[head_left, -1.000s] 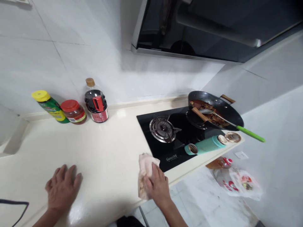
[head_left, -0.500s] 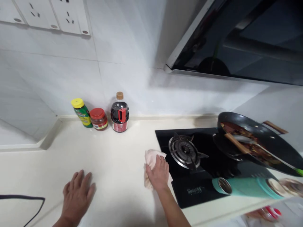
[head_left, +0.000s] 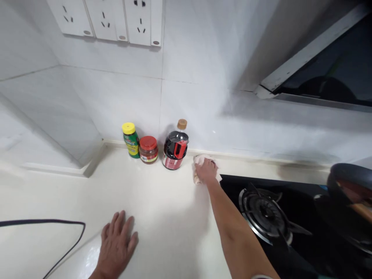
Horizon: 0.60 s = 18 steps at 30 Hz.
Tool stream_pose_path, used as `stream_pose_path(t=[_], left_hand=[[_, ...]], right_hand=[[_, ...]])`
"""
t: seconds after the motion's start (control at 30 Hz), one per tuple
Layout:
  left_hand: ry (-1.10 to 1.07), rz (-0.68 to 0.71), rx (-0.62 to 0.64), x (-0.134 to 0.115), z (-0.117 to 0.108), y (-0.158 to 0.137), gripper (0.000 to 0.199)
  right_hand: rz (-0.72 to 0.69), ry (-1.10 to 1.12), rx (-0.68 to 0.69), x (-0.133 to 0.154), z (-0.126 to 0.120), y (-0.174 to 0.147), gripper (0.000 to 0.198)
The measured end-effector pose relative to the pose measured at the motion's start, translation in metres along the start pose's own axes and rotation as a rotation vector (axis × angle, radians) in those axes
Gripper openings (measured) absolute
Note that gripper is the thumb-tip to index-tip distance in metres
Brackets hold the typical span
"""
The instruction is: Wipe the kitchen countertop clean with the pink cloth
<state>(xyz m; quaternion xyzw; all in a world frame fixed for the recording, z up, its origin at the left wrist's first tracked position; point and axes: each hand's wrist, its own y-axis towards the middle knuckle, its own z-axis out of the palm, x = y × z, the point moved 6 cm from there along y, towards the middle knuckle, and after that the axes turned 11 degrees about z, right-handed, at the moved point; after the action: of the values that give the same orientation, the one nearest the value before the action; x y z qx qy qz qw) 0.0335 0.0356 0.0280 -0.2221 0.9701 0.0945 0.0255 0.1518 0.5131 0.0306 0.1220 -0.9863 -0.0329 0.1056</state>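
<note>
My right hand (head_left: 207,169) presses a pale pinkish cloth (head_left: 199,159) onto the white countertop (head_left: 162,217), close to the back wall and the stove's far left corner. The fingers are closed over the cloth, which sticks out around them. Just left of it stands a bottle of dark sauce (head_left: 175,149) with a brown cap and a red label. My left hand (head_left: 116,244) lies flat on the counter at the lower left, fingers spread, holding nothing.
A red-lidded jar (head_left: 148,150) and a green bottle with a yellow cap (head_left: 131,140) stand by the wall. To the right are a black gas stove (head_left: 232,186), a wok (head_left: 345,178) and a range hood (head_left: 319,77). A black cable (head_left: 58,221) lies at left.
My right hand has pushed the cloth away from me, from beside the stove's left edge to the back of the counter. The view has turned left; my left hand stays flat.
</note>
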Motion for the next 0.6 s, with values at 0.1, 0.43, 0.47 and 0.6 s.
stream_pose_path(t=[0.1,0.43,0.47,0.6], left_hand=[[0.0,0.007,-0.01,0.0,-0.001,0.0,0.05],[0.009,0.012,0.025,-0.004,-0.005,0.002,0.052],[0.006,0.01,0.029,-0.005,-0.005,0.003,0.052],[0.002,0.012,0.006,-0.006,-0.006,0.002,0.052]], right_hand=[[-0.095,0.013,0.021,0.035,0.003,-0.013,0.05],[-0.218,0.103,0.025,0.049,-0.017,-0.131,0.053],[-0.256,0.108,0.034,0.05,-0.019,-0.157,0.055],[-0.468,0.138,0.093,0.071,-0.026,-0.283,0.061]])
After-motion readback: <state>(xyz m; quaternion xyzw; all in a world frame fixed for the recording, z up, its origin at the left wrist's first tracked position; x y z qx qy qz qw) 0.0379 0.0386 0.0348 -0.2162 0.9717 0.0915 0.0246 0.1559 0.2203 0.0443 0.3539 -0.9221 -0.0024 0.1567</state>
